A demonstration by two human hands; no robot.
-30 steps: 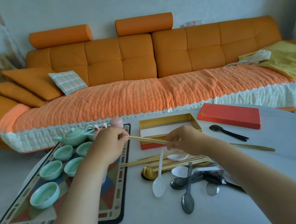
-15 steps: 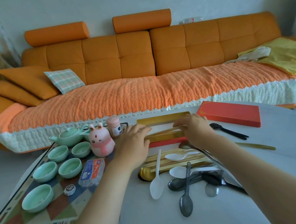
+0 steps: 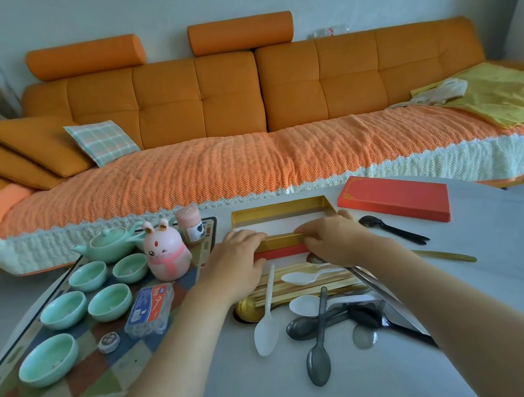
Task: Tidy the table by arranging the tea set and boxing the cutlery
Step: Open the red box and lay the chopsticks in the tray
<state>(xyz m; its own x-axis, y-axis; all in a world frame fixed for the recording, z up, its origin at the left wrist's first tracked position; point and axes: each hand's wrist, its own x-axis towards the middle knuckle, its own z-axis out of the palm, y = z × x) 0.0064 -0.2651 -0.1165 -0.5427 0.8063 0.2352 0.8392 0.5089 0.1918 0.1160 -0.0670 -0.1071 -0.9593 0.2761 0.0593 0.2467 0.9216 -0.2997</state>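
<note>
The box (image 3: 279, 211), likely light, stiff card, sits at twelve o'clock of the chopsticks (image 3: 304, 288) and white spoon (image 3: 266, 332). These look thin and slick, best pinched mid-shaft. The left hand (image 3: 237, 259) and right hand (image 3: 336, 238) rest on its near rim, fingers bent over it; whether they hold anything I cannot tell. The pale surface (image 3: 506, 297) looks smooth, with an orange sofa (image 3: 239, 99) beyond.

Both forearms reach forward toward the far edge of the table (image 3: 511, 283). The left hand (image 3: 239, 258) and right hand (image 3: 333, 238) lie palm-down, close together, fingers seemingly relaxed.
</note>
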